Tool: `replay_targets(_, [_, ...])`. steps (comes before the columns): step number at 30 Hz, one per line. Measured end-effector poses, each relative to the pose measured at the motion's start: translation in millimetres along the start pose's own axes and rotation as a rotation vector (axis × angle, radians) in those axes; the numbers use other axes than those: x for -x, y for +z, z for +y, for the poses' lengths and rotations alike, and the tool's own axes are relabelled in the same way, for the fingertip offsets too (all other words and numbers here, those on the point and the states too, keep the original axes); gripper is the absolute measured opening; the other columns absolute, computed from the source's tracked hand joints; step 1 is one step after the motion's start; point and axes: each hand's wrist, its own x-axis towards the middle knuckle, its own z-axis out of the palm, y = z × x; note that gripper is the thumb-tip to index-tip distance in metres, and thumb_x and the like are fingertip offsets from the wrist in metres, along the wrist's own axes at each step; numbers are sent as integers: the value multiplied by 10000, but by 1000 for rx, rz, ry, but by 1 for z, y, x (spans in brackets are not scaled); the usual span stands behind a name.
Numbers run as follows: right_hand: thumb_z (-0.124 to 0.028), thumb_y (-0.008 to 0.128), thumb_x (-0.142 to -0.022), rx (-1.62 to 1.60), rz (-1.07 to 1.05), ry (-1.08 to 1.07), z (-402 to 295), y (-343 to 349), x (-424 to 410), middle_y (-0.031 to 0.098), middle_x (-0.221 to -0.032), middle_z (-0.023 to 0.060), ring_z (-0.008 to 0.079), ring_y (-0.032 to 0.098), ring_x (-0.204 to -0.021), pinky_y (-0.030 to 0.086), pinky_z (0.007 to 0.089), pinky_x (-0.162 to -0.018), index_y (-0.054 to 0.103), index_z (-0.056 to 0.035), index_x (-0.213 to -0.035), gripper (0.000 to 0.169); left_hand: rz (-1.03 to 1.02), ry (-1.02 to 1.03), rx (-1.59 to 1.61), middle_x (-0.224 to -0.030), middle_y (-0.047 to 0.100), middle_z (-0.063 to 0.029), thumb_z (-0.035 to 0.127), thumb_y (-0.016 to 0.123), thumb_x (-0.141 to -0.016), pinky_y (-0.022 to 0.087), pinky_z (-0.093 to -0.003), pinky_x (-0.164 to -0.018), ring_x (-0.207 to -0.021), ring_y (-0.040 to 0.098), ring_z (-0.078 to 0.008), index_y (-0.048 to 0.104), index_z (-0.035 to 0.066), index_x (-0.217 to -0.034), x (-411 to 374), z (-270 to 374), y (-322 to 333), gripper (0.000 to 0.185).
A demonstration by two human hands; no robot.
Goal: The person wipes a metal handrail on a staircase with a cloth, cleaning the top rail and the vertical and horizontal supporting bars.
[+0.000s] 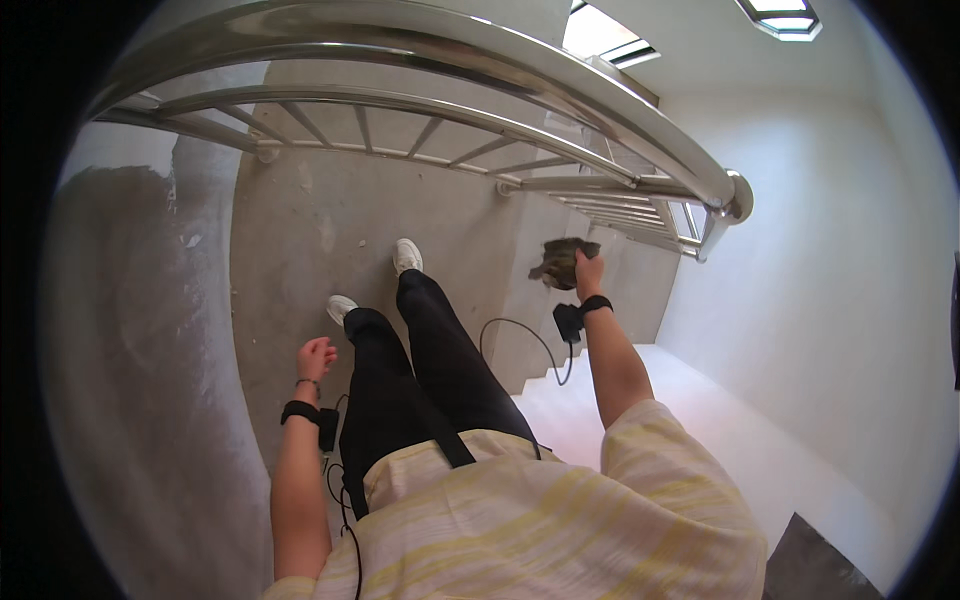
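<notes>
A crumpled, dark brown-green cloth (562, 262), probably a rag, is gripped in my right hand (590, 271). It is blurred, and it hangs out over the steps on the right, below the stainless steel railing. My left hand (316, 358) hangs beside my left thigh with its fingers loosely curled, and I see nothing in it. A black strap with a small device (328, 429) sits on my left wrist. Another strapped device (568, 322) is on my right wrist, with a thin cable (517, 321) looping from it.
A stainless steel handrail (465, 34) with bars curves across the front and ends at the white wall (795, 247). Underfoot is a bare concrete floor (300, 202). Concrete steps (607, 255) lie to the right. A partly plastered wall (135, 322) stands left.
</notes>
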Motion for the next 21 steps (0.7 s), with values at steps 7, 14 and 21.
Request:
replay_targets(7, [-248, 395, -899, -1553, -158, 411, -77, 19, -83, 606, -1197, 133, 315, 583, -1089, 414, 473, -1013, 578, -46, -1180, 392, 90, -182, -146, -833, 689, 3, 353, 528, -921, 387, -213, -458, -622, 633, -66, 634, 139, -1053, 4, -25, -55, 273])
replay_targets(14, [-266, 421, -811, -1902, 48, 562, -130, 10, -109, 580, -1239, 146, 337, 513, -1188, 400, 516, -1001, 584, -63, -1173, 445, -95, -29, -106, -858, 689, 6, 363, 499, -938, 401, -216, -497, -668, 637, -65, 627, 121, -1082, 30, 48, 30, 309])
replay_targets(21, [-202, 451, -837, -1763, -22, 300, -137, -10, -62, 589, -1166, 154, 319, 556, -1081, 431, 480, -975, 558, -16, -1131, 364, -189, 64, -85, -881, 684, 8, 372, 479, -952, 416, -206, -539, -711, 641, -66, 614, 116, -1115, 37, 79, 72, 332])
